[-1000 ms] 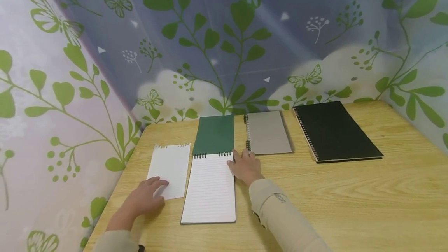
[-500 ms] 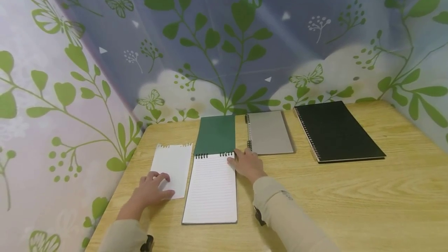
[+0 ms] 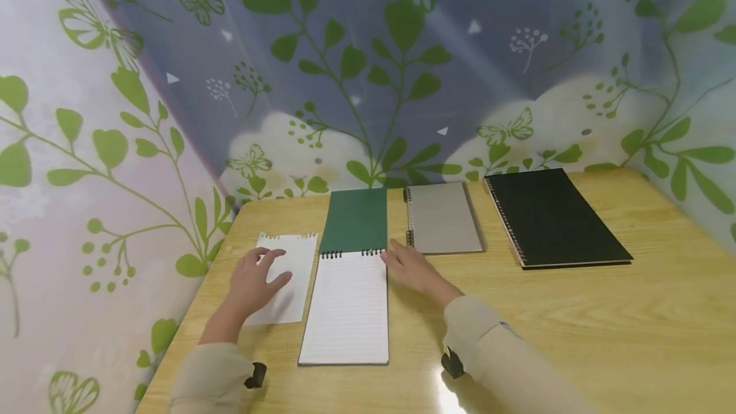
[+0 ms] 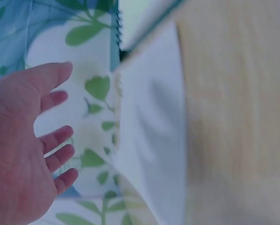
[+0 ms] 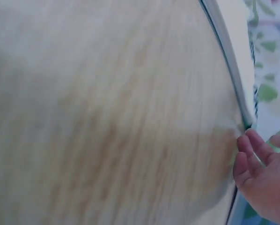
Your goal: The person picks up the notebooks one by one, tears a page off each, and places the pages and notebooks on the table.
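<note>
My left hand (image 3: pixel 250 286) hovers over a loose white sheet (image 3: pixel 296 283) with a torn, notched top edge. Its thumb and fingers are spread, and in the left wrist view the left hand (image 4: pixel 20 145) has nothing in it, its shadow falling on the sheet. Beside the sheet lies a top-spiral notepad (image 3: pixel 347 315), folded open to a lined page, its green cover (image 3: pixel 356 219) flat toward the wall. At the notepad's upper right corner, near the black rings, sits my right hand (image 3: pixel 420 273) with relaxed fingers, fingertips right at the edge.
A grey spiral notebook (image 3: pixel 444 217) lies just beyond my right hand. Farther right is a larger black spiral notebook (image 3: pixel 554 219). The wooden table (image 3: pixel 581 331) meets a leaf-patterned curtain (image 3: pixel 322 82) at the back and left.
My left hand has lifted off the loose sheet and moved up over it, fingers spreading. My right hand has loosened and shifted slightly right at the notepad's corner.
</note>
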Available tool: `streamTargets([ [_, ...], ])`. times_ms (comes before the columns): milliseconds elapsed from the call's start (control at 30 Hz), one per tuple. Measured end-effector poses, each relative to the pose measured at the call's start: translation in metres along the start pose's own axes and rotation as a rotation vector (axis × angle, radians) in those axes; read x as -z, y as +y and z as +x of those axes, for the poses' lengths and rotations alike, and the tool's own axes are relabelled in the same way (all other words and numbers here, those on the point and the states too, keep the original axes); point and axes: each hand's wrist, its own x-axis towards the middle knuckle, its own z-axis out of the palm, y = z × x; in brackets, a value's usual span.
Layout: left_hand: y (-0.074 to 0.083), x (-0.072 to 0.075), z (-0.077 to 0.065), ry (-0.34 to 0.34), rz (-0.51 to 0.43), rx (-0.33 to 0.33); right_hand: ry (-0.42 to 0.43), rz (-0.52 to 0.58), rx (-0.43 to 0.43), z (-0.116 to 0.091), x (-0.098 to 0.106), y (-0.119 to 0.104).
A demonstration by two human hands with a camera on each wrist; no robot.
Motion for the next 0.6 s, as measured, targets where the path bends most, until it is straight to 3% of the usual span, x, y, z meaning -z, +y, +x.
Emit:
streamTargets([
  [100,0.013,0.000,0.016,-0.035,-0.050,-0.004,-0.022,-0.069,0.029,-0.013,-0.004,-0.012],
  [200,0.025,-0.004,0.036,-0.104,-0.159,0.034,-0.051,-0.224,0.068,-0.029,-0.011,-0.027],
  [400,0.048,-0.020,0.071,-0.229,-0.406,0.223,-0.117,-0.497,0.089,-0.054,-0.030,-0.048],
  [467,0.056,-0.025,0.081,-0.250,-0.422,0.261,-0.133,-0.549,0.078,-0.058,-0.033,-0.049],
  [600,0.072,-0.035,0.095,-0.255,-0.356,0.330,-0.148,-0.590,0.074,-0.061,-0.037,-0.045],
])
